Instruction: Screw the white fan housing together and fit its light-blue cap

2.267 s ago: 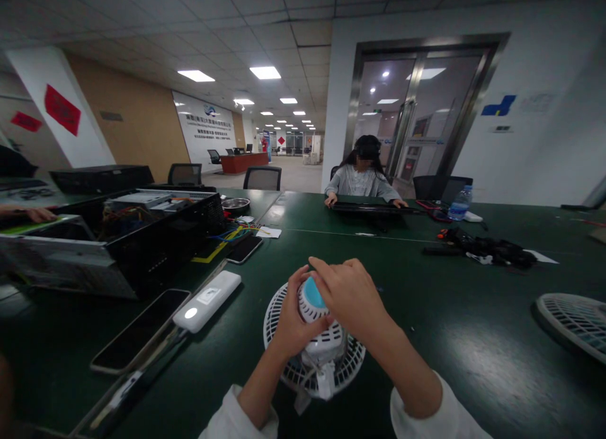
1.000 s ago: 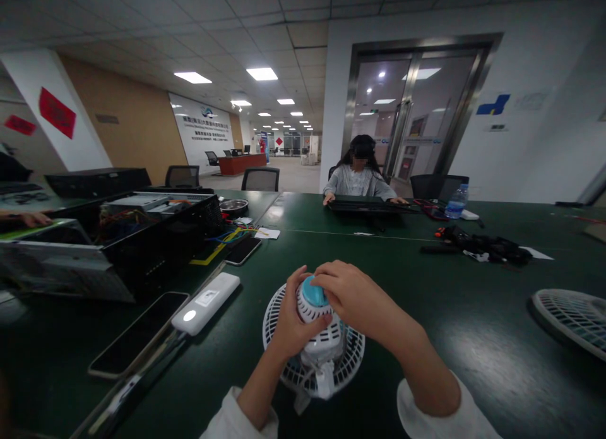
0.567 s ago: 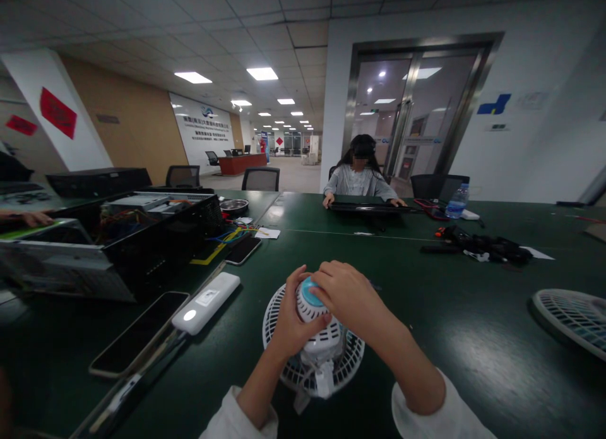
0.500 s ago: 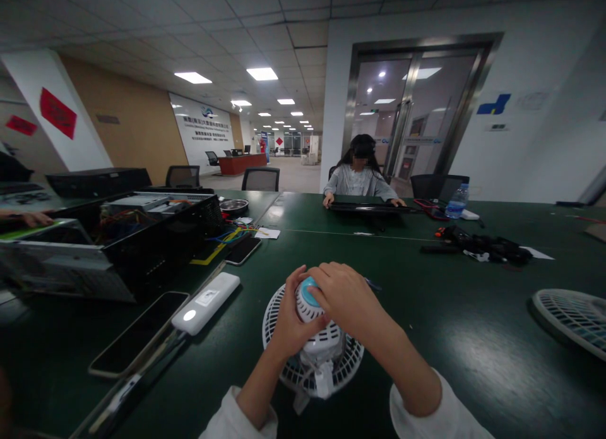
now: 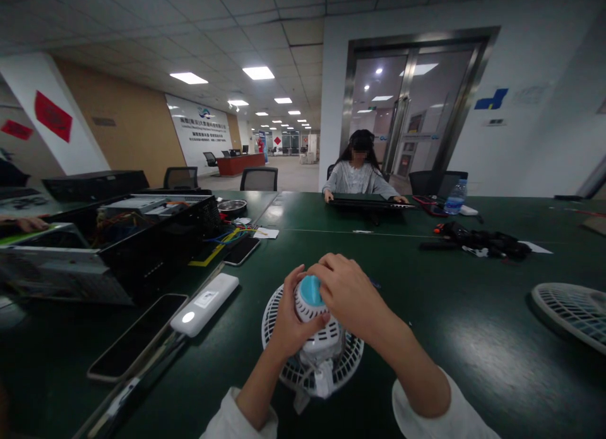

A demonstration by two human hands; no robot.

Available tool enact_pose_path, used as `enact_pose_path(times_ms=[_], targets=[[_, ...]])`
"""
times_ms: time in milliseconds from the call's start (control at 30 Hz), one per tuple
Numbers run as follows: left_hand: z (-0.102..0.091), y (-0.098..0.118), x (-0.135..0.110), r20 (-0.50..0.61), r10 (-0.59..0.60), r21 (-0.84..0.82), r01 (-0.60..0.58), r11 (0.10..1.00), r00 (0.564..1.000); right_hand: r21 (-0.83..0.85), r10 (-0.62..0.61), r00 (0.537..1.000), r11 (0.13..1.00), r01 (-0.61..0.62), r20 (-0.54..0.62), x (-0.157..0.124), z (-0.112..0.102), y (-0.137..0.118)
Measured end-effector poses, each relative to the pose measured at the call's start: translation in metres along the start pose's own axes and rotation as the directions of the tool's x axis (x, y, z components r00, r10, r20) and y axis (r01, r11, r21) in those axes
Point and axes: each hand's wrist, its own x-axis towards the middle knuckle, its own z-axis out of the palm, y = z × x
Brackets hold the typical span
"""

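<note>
- Small white desk fan (image 5: 316,345): lying on its back on the green desk (image 5: 449,369), directly in front of the person, its round white grille (image 5: 284,357) flat and its ribbed motor housing pointing up, topped by a blue cap (image 5: 310,290).
- Left hand (image 5: 296,319): fingers (image 5: 291,286) curled around the housing's side, gripping it.
- Right hand (image 5: 349,295): fingers (image 5: 330,267) close together, bent over the blue cap and pressing on it.
- Just left of the fan: a white power bank (image 5: 204,303), beside a black smartphone (image 5: 137,336).
- Far right: a second fan grille (image 5: 572,312).
- Farther left: an open computer case (image 5: 142,237) with exposed wires.
- Across the desk: a seated co-worker (image 5: 358,180), both hands at a black laptop (image 5: 368,203).
</note>
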Motion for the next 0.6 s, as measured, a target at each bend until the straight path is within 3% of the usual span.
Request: enact_pose_path(times_ms=[100, 200, 500, 600], targets=[[0.0, -0.002, 0.0, 0.001, 0.003, 0.007, -0.003, 1.0, 1.0, 0.112, -0.153, 0.988, 0.982, 0.15, 0.026, -0.004, -0.001, 0.01], [0.0, -0.003, -0.001, 0.001, -0.008, 0.018, 0.008, 1.0, 1.0, 0.123, -0.222, 0.974, 0.969, 0.216, 0.039, -0.005, 0.001, 0.014], [0.0, -0.001, -0.001, 0.01, 0.004, 0.004, -0.004, 1.0, 1.0, -0.015, -0.205, 0.975, 0.978, 0.207, 0.092, -0.006, -0.003, 0.012], [0.0, 0.001, 0.0, 0.008, 0.024, 0.009, -0.024, 1.0, 1.0, -0.099, -0.136, 0.988, 0.985, 0.143, 0.073, -0.003, -0.003, 0.008]])
